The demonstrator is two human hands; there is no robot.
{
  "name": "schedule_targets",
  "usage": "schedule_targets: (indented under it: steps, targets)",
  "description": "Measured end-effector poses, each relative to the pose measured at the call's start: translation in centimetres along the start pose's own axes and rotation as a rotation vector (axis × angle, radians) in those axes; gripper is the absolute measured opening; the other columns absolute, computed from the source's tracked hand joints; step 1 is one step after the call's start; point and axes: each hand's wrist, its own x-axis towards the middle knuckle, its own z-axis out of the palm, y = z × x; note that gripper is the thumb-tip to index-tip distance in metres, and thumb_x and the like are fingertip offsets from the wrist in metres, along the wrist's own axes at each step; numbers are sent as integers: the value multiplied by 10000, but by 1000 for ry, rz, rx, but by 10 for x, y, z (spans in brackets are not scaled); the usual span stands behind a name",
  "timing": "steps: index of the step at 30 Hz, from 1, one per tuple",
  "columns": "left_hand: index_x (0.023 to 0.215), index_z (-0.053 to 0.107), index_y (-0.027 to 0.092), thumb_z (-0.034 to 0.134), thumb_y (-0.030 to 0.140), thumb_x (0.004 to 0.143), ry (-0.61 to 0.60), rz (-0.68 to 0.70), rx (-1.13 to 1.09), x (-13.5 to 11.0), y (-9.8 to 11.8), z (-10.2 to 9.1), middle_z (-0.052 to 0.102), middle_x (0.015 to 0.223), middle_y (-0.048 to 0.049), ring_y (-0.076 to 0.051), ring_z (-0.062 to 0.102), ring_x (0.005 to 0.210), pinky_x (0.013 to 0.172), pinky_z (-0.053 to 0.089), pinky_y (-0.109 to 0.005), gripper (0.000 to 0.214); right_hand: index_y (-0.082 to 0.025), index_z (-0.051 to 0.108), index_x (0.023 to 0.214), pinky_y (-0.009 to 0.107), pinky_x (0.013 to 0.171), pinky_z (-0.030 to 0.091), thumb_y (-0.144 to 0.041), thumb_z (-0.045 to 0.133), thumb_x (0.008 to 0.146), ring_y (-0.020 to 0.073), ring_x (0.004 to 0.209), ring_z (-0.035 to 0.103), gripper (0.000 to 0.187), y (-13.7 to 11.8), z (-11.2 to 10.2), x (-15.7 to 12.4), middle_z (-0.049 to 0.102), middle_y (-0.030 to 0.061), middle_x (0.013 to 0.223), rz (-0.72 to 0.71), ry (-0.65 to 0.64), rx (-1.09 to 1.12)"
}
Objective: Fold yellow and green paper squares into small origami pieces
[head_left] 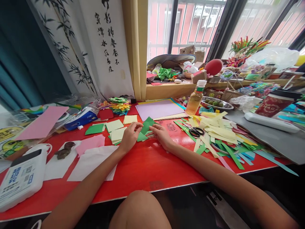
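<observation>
A green piece of paper [145, 128] lies partly folded on the red table [147, 165], its upper flap lifted. My left hand [130, 137] pinches its left edge with curled fingers. My right hand [161, 135] presses on its right side, fingers bent onto the paper. Pale yellow and green paper squares [114, 129] lie just left of my left hand. Black-handled scissors [196, 131] rest to the right of my right hand, on a heap of yellow and green paper strips [214, 136].
A lilac sheet [159, 110] and a bottle of amber liquid [195, 98] stand behind the hands. Pink and white papers [91, 159] lie at front left, a white plastic container [21, 179] at far left. The windowsill holds cluttered craft items. My knee shows below the table edge.
</observation>
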Motion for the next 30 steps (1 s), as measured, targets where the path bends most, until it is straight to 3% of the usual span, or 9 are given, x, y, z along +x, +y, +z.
schedule_targets:
  steps: [5,11,16,23,27,30]
  targets:
    - [921,561,206,374,217,855,10,25,-3,1,-1,-2,584,896,-28,-149,542,832,754,408,-254,199,-171,516,781,216,552,495,-387,605,732,95,564,601,239,3,-5,3,578,11,776,-47,58,-30]
    - [995,513,219,477,277,803,-44,-121,-90,1,-2,0,570,795,3,-126,532,680,633,418,-233,203,-157,530,703,219,530,482,-362,624,713,100,520,584,225,3,-5,1,559,-9,652,-87,54,-114]
    - [962,520,220,412,319,847,-58,-138,-113,-1,0,0,554,725,12,-124,526,645,597,402,-230,186,-155,553,722,200,490,455,-372,599,733,88,498,562,222,3,-4,0,566,-12,660,-110,28,-165]
    - [928,544,215,472,288,834,-76,14,-37,-2,2,3,592,929,-6,-133,548,809,698,421,-237,139,-159,580,804,206,473,467,-428,557,765,82,495,552,273,1,-1,-1,598,23,769,-76,7,-185]
    - [926,561,214,475,286,837,-106,98,53,-4,1,5,568,932,-18,-145,531,824,736,425,-265,144,-182,597,915,228,457,480,-499,470,804,104,545,555,360,0,5,-5,577,32,811,-54,-87,-274]
    - [963,563,217,464,242,835,-110,104,43,-5,0,6,560,957,-26,-155,529,868,771,421,-280,163,-228,569,1046,221,481,480,-452,574,748,132,656,568,373,4,5,-6,578,14,852,-81,-140,-405]
